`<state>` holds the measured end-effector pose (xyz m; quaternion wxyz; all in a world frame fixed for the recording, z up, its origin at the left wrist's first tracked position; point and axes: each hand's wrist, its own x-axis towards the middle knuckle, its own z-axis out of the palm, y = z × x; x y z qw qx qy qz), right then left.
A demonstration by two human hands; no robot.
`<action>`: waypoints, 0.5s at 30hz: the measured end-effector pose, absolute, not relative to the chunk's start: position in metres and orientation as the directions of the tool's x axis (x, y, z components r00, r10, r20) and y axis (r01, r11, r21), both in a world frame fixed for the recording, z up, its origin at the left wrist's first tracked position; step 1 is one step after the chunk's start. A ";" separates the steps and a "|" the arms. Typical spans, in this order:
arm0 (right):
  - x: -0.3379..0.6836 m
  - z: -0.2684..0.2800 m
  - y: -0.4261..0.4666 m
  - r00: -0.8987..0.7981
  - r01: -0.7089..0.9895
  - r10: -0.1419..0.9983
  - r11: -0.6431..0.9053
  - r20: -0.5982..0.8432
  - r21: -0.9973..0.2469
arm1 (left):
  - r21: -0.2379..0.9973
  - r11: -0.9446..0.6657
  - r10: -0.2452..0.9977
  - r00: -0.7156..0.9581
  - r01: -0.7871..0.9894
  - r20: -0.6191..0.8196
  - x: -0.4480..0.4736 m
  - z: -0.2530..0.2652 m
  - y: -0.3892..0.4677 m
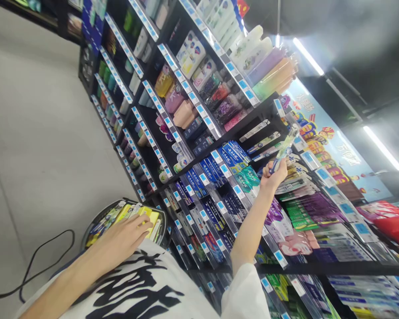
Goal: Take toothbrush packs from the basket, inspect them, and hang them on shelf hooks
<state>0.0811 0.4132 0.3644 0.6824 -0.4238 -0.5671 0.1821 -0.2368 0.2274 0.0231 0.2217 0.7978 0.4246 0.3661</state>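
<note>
Gripping a slim toothbrush pack [285, 147] up at the shelving, the shopper's right hand [274, 173] has its fingers closed round the pack's lower end; the other end points up toward a strip of price labels [324, 175] along a shelf edge, and from here I cannot tell whether it touches; beside it, near the dark divider at that bay's far edge, slim packs [264, 141] hang in a row. Down by the shopper's body, the left hand [133, 230] lies over the basket [166, 227], fingers extended across yellow packs [153, 217] just inside the rim; whether it grips any of them I cannot tell. Next to the right forearm, blue boxes [233, 154] and teal boxes [248, 178] sit behind their shelf's front edge; purple packs [276, 215] and green packs [297, 215] fill places farther along the same bay. Past the divider, bottles [252, 57] stand on an upper shelf, close against its labelled front edge; a bright poster [332, 137] rises behind the shelving. A black strap [49, 263] loops over the pale floor [36, 133], left of the basket's rim; the shopper's white shirt [193, 297] carries bold black markings.
</note>
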 end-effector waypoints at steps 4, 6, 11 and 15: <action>0.091 0.371 0.407 0.277 0.300 0.735 0.546 0.619 -0.782 | 0.647 -0.539 0.840 0.408 0.539 0.359 -0.235 0.020 0.229; 0.093 0.369 0.409 0.281 0.332 0.745 0.517 0.606 -0.789 | 0.654 -0.531 0.843 0.414 0.539 0.343 -0.233 0.018 0.229; 0.098 0.361 0.423 0.308 0.337 0.752 0.487 0.583 -0.806 | 0.667 -0.512 0.846 0.454 0.541 0.281 -0.233 0.020 0.230; 0.105 0.364 0.438 0.308 0.373 0.746 0.476 0.590 -0.797 | 0.666 -0.515 0.840 0.471 0.540 0.267 -0.233 0.021 0.230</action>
